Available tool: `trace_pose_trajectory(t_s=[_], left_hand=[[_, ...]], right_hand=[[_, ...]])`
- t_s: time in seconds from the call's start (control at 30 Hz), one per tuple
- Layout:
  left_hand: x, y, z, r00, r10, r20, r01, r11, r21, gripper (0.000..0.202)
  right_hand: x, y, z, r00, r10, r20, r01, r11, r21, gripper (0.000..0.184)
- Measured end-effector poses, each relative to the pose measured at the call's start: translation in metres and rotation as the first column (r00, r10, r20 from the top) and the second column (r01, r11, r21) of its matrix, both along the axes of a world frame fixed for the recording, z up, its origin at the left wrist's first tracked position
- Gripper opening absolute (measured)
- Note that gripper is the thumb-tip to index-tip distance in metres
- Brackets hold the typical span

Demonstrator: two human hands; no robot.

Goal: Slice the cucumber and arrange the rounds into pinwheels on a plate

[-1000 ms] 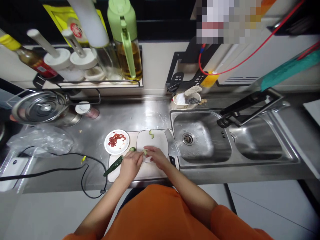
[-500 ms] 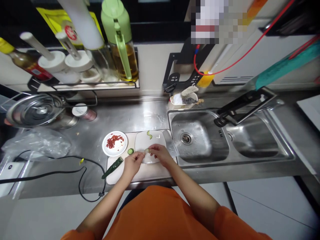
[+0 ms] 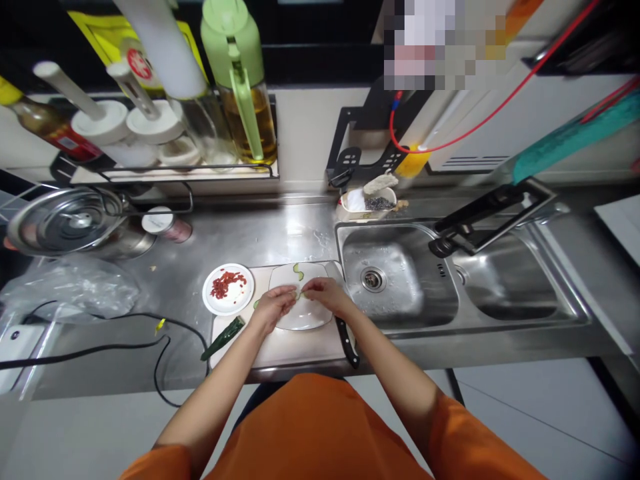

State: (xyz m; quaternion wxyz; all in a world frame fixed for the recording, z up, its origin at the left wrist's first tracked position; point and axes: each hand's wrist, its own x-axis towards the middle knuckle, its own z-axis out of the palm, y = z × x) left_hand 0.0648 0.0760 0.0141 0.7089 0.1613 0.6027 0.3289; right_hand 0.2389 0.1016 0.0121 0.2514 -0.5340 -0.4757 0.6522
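Observation:
Over a white square plate, my left hand and my right hand meet with fingertips pinched on a small cucumber slice. Two curved cucumber pieces lie joined in an S shape near the plate's far edge. The plate rests on a pale cutting board. On the board's left, a dark green cucumber length reaches over the edge, and cut cucumber is partly hidden by my left hand. A knife with a black handle lies right of the plate, partly under my right forearm.
A round white plate of red dried berries stands on the left. The double sink is on the right. Pot, plastic bag and black cable lie further left; a seasoning rack with an oil bottle hangs behind.
Both hands have moved slightly up the plate, toward the curved pieces. My right forearm has shifted right, and the knife handle now shows. The left hand now covers part of the cut cucumber.

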Motion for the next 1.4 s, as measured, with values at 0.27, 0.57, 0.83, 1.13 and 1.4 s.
trace_pose_trajectory(t_s=[0.27,0.57,0.83,1.13,1.4], left_hand=[[0.008,0.033,-0.018,0.799,-0.102,-0.593,0.271,0.941,0.203,0.023],[0.017,0.045,-0.022,0.621,-0.096,-0.778,0.365,0.913,0.179,0.019],[0.019,0.046,-0.03,0.6,-0.098,-0.794,0.368,0.915,0.166,0.018],[0.021,0.045,-0.029,0.583,-0.105,-0.806,0.394,0.904,0.168,0.02],[0.024,0.043,-0.026,0.514,-0.108,-0.851,0.446,0.881,0.158,0.017]], right_hand=[[-0.005,0.05,-0.007,0.89,0.07,0.451,-0.195,0.952,0.237,0.008],[-0.012,0.073,-0.014,0.736,0.163,0.657,-0.419,0.872,0.253,0.012],[-0.013,0.075,-0.019,0.677,0.18,0.713,-0.501,0.823,0.268,0.014],[-0.012,0.075,-0.02,0.63,0.183,0.755,-0.552,0.789,0.27,0.015],[-0.014,0.072,-0.017,0.591,0.182,0.786,-0.58,0.773,0.257,0.017]])
